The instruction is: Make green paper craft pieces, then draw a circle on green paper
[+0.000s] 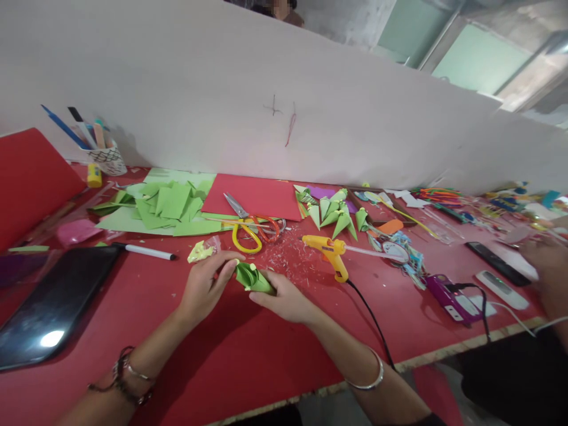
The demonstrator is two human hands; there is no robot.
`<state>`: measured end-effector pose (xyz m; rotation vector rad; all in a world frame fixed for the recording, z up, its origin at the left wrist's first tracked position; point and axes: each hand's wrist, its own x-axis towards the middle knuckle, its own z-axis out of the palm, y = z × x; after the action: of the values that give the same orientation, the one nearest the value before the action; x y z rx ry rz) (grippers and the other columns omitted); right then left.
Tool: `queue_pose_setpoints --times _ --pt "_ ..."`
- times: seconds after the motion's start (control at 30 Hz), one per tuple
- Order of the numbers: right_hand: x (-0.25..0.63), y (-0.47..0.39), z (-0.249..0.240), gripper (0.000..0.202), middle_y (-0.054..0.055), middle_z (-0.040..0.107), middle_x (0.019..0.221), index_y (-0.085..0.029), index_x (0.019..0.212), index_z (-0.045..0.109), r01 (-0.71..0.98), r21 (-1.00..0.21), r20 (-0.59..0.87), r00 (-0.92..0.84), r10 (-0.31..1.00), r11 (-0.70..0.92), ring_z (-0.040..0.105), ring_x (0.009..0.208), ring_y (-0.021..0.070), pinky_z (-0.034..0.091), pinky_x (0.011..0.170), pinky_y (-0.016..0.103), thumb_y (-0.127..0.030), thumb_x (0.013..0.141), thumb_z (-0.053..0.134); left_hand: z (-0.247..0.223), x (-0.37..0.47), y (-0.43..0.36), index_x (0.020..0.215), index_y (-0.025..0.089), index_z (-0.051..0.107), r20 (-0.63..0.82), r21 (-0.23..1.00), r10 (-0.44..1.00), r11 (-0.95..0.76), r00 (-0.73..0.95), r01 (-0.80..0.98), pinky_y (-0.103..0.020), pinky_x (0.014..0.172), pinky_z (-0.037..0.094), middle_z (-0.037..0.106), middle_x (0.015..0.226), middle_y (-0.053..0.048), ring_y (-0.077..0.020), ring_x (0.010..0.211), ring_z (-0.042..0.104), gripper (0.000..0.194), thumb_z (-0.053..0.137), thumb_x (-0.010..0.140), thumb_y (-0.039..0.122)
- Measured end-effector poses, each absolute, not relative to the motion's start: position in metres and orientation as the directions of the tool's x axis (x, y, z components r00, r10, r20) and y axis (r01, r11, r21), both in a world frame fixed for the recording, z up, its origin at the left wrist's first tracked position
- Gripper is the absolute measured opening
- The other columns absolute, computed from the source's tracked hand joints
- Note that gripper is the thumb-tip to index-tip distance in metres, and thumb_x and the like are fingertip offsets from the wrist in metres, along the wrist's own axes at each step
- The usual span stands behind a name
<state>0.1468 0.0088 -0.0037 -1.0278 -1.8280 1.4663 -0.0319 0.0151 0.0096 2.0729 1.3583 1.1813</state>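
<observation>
Though green, yellow-dotted paper cone (256, 280)

left hand (204, 290): bare | left wrist (148, 350), lower left of the frame: dark, knotted-looking bracelet (119, 373) with a loose cord end, beside a slim silver-coloured bangle (138, 374) | right hand (281, 296): bare | right forearm (339, 343), lower right of centre: wider, shiny silver-coloured bangle (380, 373) | dark sleeve edge (433, 420), bottom of frame
</observation>
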Motion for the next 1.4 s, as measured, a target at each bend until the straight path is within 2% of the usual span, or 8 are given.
queue_pose_setpoints --times 0.17,0.27,0.4,0.57,0.8,0.97,1.1,1.4 --pt "0.144 0.008 -0.006 0.029 0.001 0.055 0.092 -0.018 0.102 0.050 0.159 -0.986 -0.039 -0.528 0.848 0.053 0.051 0.081 0.0129 0.042 0.075 0.027 -0.026 0.075 0.056 0.009 -0.031 0.017 0.086 0.016 0.059 0.405 0.744 0.899 -0.429 0.166 0.512 -0.019 0.053 0.042 0.062 0.071 -0.001 -0.0103 0.057 0.053 0.027 0.036 0.085 0.031" --pt "0.144 0.008 -0.008 0.027 0.000 0.053 0.082 -0.020 0.100 0.048 0.109 -0.994 -0.066 -0.474 0.878 -0.016 0.047 0.068 0.0091 0.040 0.062 0.022 -0.030 0.076 0.055 0.008 -0.032 0.018 0.087 0.016 0.058 0.395 0.739 0.903 -0.422 0.170 0.526 -0.020 0.054 0.041 0.061 0.070 0.000 -0.0100 0.056 0.052 0.026 0.037 0.084 0.032" --pt "0.145 0.010 -0.012 0.029 -0.004 0.044 0.065 -0.020 0.100 0.047 0.001 -0.992 -0.106 -0.533 0.840 -0.125 0.034 0.048 0.0050 0.028 0.045 0.018 -0.041 0.080 0.047 0.007 -0.033 0.019 0.080 0.016 0.056 0.395 0.715 0.897 -0.435 0.197 0.548 -0.019 0.052 0.039 0.058 0.064 0.001 -0.0098 0.054 0.049 0.025 0.036 0.084 0.032" --pt "0.144 0.012 -0.012 0.032 -0.004 0.043 0.063 -0.017 0.097 0.048 -0.091 -0.984 -0.074 -0.583 0.809 -0.156 0.031 0.046 0.0039 0.022 0.043 0.019 -0.044 0.081 0.046 0.007 -0.033 0.018 0.073 0.016 0.052 0.394 0.662 0.895 -0.434 0.209 0.611 -0.019 0.053 0.039 0.054 0.059 0.002 -0.0099 0.053 0.049 0.026 0.034 0.085 0.031" --pt "0.144 0.012 -0.008 0.030 -0.004 0.043 0.062 -0.016 0.090 0.049 -0.105 -0.981 -0.074 -0.577 0.813 -0.165 0.031 0.046 0.0039 0.025 0.045 0.019 -0.044 0.080 0.045 0.006 -0.032 0.019 0.089 0.016 0.054 0.418 0.637 0.877 -0.468 0.235 0.613 -0.020 0.058 0.040 0.060 0.075 -0.001 -0.0110 0.061 0.052 0.024 0.036 0.085 0.030" --pt "0.146 0.012 -0.009 0.022 -0.004 0.048 0.064 -0.015 0.091 0.050 0.028 -0.995 -0.099 -0.553 0.828 -0.100 0.037 0.049 0.0043 0.029 0.048 0.019 -0.033 0.078 0.053 0.005 -0.031 0.018 0.084 0.015 0.054 0.394 0.704 0.899 -0.428 0.190 0.566 -0.020 0.055 0.039 0.058 0.071 0.000 -0.0103 0.059 0.050 0.025 0.035 0.085 0.031" --pt "0.147 0.014 -0.012 0.026 -0.002 0.053 0.062 -0.014 0.082 0.052 0.002 -0.997 -0.059 -0.615 0.786 -0.074 0.039 0.046 0.0039 0.029 0.045 0.018 -0.039 0.081 0.047 0.003 -0.032 0.019 0.095 0.015 0.053 0.379 0.775 0.909 -0.413 0.172 0.478 -0.019 0.052 0.037 0.058 0.074 -0.001 -0.0099 0.059 0.049 0.026 0.035 0.085 0.031" --pt "0.151 0.013 -0.010 0.046 -0.007 0.041 0.045 -0.012 0.094 0.055 -0.160 -0.910 -0.097 -0.814 0.572 -0.382 0.022 0.031 0.0026 0.019 0.034 0.017 -0.046 0.089 0.024 -0.005 -0.032 0.021 0.094 0.014 0.056 0.315 0.898 0.939 -0.341 0.135 0.278 -0.019 0.051 0.037 0.058 0.075 -0.002 -0.0108 0.062 0.050 0.028 0.038 0.084 0.033"
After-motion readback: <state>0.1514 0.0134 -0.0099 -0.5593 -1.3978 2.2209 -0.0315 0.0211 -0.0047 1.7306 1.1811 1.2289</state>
